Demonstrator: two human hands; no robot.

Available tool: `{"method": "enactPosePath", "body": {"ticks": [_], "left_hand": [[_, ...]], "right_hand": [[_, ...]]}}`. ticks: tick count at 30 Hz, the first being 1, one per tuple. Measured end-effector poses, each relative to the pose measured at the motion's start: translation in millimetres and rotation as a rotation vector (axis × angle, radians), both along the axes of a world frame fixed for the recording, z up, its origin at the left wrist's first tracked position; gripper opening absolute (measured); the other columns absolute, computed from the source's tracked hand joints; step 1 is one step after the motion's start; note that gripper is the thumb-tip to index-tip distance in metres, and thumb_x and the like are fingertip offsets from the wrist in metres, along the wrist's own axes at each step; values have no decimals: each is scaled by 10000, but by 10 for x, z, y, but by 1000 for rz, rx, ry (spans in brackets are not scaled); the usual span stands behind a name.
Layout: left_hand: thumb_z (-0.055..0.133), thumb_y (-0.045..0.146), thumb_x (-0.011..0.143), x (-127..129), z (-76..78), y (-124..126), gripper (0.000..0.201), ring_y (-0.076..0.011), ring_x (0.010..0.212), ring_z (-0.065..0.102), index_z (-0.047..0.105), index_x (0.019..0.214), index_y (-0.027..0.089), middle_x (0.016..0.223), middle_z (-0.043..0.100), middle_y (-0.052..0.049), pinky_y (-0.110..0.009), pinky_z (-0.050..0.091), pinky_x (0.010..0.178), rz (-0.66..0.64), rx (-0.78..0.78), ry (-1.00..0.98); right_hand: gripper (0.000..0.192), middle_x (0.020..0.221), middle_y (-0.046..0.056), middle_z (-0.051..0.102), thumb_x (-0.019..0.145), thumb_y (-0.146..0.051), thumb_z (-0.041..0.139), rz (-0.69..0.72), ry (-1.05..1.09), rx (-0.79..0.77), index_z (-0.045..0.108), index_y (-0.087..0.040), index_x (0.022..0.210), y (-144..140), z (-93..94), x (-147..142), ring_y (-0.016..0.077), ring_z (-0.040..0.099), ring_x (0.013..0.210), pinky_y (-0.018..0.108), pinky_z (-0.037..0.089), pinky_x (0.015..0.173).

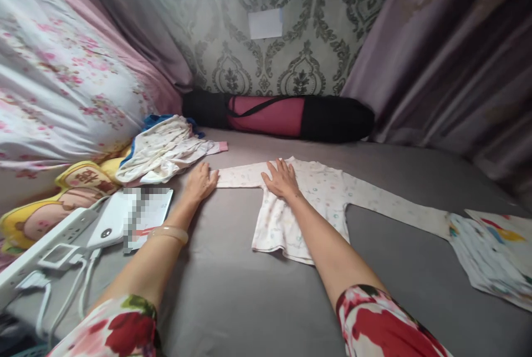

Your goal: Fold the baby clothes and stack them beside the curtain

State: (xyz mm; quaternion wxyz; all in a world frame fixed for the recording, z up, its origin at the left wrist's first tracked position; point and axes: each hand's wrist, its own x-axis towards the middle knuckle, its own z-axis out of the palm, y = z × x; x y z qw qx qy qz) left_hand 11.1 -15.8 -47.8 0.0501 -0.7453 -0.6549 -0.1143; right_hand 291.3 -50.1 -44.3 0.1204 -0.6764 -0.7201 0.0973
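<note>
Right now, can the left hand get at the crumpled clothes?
Likely yes. The left hand rests at the end of the shirt's sleeve, close beside the crumpled clothes, with nothing visible between them. It would probably just need to lift off the sleeve.

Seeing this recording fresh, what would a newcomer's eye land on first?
Probably the pale shirt spread mid-view on the grey sheet, the left hand at one sleeve's end and the right hand where that sleeve joins. Next, perhaps, the black-and-red bag lying before the patterned wall, and the flowered cloth at upper left.
</note>
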Motion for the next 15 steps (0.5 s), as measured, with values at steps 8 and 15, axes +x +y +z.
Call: {"method": "enactPosePath", "body": {"ticks": [8,15], "left_hand": [[366,422,913,64,56,-172,495,-345,1194,457,520,1231,75,1257,541,-223,-453,362,982,48,235,-22],[269,397,951,83,110,-249,499,-380,1135,477,541,1182,48,1184,557,-234,-490,388,905,98,318,55]], "right_hand": [[578,1568,136,255,974,-455,294,15,117,-4,409,-118,1431,-261,89,195,218,184,1449,328,115,1165],[663,1605,152,73,971,-508,275,201,85,-221,233,-141,1522,-1332,266,470,285,-14,1472,509,-21,1163]]}}
